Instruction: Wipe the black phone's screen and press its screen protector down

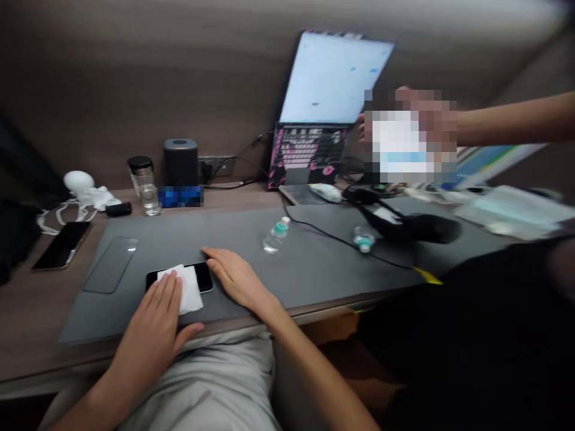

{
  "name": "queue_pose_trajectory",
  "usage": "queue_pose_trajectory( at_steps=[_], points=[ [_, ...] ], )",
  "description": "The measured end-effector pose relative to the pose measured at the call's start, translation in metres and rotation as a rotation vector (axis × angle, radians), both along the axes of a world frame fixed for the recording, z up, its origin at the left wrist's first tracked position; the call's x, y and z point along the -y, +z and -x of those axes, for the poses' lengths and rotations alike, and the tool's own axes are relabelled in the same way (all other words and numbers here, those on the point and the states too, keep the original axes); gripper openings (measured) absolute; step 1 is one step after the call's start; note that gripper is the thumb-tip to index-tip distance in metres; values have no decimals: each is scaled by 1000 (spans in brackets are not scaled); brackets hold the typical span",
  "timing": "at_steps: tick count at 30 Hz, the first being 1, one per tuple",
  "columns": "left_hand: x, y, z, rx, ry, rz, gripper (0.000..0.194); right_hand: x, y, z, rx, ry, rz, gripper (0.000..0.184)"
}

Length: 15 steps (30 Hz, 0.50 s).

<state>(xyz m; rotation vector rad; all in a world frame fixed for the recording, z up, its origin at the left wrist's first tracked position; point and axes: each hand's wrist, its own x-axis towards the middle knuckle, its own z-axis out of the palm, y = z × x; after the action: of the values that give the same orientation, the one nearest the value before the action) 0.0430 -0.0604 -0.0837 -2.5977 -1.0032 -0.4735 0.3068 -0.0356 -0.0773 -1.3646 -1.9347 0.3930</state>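
A phone with a black screen (204, 277) lies flat on the grey desk mat (242, 221). Over its middle is a folded white wipe (191, 293), pressed down by the flat fingers of my left hand (155, 311), whose thumb sticks out to the side. My right hand (236, 278) rests on the mat at the phone's right end, fingers stretched out, holding nothing. Left of the phone lies a clear glass sheet with a dark border (111, 264). Further back on the mat stands a small clear bottle with a teal collar (272, 240).
Another small bottle (363, 238) lies near a black cable. At the back are a laptop (309, 149), a dark speaker (180, 163) and a glass tumbler (150, 194). A second phone (63, 245) is far left. Another person's arm (512, 120) reaches in from the right.
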Motion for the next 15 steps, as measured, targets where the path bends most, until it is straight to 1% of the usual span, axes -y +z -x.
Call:
queue_pose_trajectory(
  at_steps=[2,5,6,8,11,13,15],
  points=[
    [-10,8,2,-52,38,46,99,1,-3,0,-17,2,1,62],
    [-22,18,3,-105,33,181,91,2,-5,-1,-31,9,0,61],
    [-23,19,4,-114,32,197,90,2,-6,-1,-32,12,-3,61],
    [-16,17,7,-98,58,168,96,3,-6,-1,-31,14,-12,61],
    [6,10,14,-66,97,107,104,3,-7,-2,-22,12,-29,60],
    [21,6,19,-50,103,76,106,3,-8,-2,-15,13,-39,58],
    [30,6,23,-49,95,64,105,3,-8,-3,-6,15,-49,58]
  ],
)
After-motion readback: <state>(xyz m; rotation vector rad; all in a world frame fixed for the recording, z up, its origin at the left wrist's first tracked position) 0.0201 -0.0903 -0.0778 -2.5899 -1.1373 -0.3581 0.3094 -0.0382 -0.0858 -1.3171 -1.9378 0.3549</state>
